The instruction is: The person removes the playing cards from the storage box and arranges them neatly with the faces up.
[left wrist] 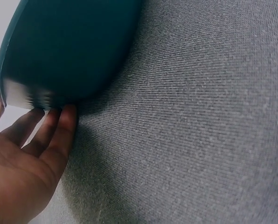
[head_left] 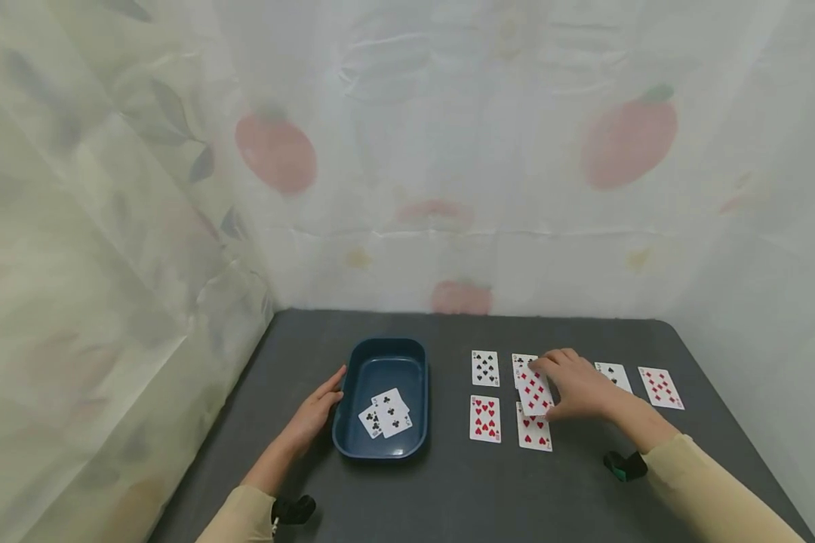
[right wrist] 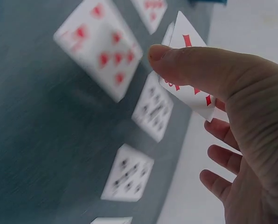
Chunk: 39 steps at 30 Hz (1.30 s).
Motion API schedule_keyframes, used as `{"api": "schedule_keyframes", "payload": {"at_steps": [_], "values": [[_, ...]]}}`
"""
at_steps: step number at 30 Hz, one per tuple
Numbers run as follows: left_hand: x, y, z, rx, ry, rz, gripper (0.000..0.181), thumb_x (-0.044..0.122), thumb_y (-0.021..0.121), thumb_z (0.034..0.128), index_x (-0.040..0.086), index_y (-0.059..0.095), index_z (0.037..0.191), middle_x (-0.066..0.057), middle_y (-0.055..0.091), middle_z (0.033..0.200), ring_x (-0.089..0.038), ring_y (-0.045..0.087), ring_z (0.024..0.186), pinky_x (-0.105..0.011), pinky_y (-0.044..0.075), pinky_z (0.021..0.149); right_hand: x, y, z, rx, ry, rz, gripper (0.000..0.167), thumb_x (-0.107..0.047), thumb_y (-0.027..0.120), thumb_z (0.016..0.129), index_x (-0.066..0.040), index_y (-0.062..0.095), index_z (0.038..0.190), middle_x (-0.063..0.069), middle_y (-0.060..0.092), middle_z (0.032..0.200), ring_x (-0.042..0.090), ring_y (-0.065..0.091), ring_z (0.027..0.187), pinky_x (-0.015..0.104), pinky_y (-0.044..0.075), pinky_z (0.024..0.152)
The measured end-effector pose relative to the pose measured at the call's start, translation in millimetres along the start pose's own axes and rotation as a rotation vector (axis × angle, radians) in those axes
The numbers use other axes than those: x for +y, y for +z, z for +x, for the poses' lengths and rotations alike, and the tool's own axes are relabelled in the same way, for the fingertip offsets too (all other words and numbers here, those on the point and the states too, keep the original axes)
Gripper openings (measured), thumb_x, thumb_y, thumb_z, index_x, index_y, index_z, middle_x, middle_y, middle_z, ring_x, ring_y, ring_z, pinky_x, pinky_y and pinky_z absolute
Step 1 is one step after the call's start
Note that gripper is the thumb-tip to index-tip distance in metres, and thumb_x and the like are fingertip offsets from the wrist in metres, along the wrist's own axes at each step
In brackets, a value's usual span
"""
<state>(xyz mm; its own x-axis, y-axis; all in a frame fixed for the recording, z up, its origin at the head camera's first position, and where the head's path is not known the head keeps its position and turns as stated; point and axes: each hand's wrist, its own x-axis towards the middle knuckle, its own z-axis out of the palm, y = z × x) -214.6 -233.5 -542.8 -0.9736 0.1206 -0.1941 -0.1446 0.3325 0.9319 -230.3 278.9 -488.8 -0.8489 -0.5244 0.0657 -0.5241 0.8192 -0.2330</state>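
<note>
My right hand (head_left: 580, 385) pinches a diamonds playing card (head_left: 533, 394) between thumb and fingers, raised over the table's right half. In the right wrist view the thumb lies across its face, and the other fingers are partly hidden. Beneath it, a seven of hearts (right wrist: 101, 49) lies face up; a black-suit card (head_left: 523, 362) is partly covered. My left hand (head_left: 315, 411) touches the left side of a dark blue tray (head_left: 417, 362); its fingers lie fairly straight against the outer wall in the left wrist view. Inside the tray, overlapping clubs cards (head_left: 394, 413) lie face up.
Left of the held card are an eight of spades (head_left: 485, 369) and a ten of hearts (head_left: 485, 419). Further right lie a black-suit card (head_left: 614, 375), partly behind the right hand, and a diamonds card (head_left: 660, 388). A pale patterned curtain (head_left: 380, 188) hangs behind the dark table (head_left: 435, 498).
</note>
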Motion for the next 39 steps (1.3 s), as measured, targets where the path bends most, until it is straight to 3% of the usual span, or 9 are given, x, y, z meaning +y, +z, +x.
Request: {"api": "schedule_keyframes", "payload": {"at_steps": [6,14,19,30,39], "values": [[1.9,-1.2,-2.6,0.012,-0.019,-0.005,0.055,0.022,0.044,0.1087,0.025,0.032,0.162,-0.013,0.022,0.168,-0.040,0.022,0.152,-0.065,0.024,0.116,22.4,8.0,-26.7,-0.016,0.059,0.000,0.084,-0.031,0.098,0.062,-0.005,0.063,0.134,0.019,0.059,0.131,0.044,0.050,0.123,0.064,0.042,0.100],[1.7,-2.9,-3.3,0.005,-0.027,-0.008,0.056,0.024,0.045,0.1088,0.025,0.032,0.163,-0.013,0.021,0.169,-0.041,0.020,0.152,-0.067,0.022,0.115,40.2,20.0,-49.5,-0.063,0.125,-0.007,0.086,-0.038,0.097,0.060,-0.001,0.063,0.131,0.021,0.060,0.130,0.047,0.051,0.123,0.065,0.042,0.101],[1.1,-3.1,-3.0,-0.001,-0.016,-0.007,0.056,0.024,0.045,0.1091,0.024,0.030,0.163,-0.010,0.019,0.169,-0.039,0.018,0.153,-0.067,0.016,0.117,45.5,23.6,-59.5,-0.082,0.139,-0.007,0.087,-0.044,0.097,0.059,-0.002,0.065,0.128,0.020,0.061,0.127,0.046,0.052,0.120,0.063,0.043,0.100],[-3.5,-2.7,0.5,0.004,-0.030,-0.007,0.056,0.022,0.043,0.1095,0.022,0.029,0.163,-0.012,0.018,0.169,-0.040,0.017,0.153,-0.067,0.015,0.117,49.4,25.4,-70.0,-0.115,0.137,0.034,0.085,-0.046,0.096,0.059,-0.003,0.067,0.127,0.017,0.061,0.124,0.045,0.053,0.118,0.063,0.046,0.095],[20.5,2.6,-13.6,0.003,-0.032,-0.016,0.056,0.017,0.040,0.1096,0.018,0.028,0.164,-0.017,0.017,0.169,-0.044,0.016,0.152,-0.067,0.015,0.117,48.8,29.1,-73.1,-0.118,0.149,0.055,0.084,-0.045,0.096,0.058,-0.006,0.068,0.127,0.012,0.062,0.123,0.042,0.053,0.119,0.062,0.046,0.095]]}}
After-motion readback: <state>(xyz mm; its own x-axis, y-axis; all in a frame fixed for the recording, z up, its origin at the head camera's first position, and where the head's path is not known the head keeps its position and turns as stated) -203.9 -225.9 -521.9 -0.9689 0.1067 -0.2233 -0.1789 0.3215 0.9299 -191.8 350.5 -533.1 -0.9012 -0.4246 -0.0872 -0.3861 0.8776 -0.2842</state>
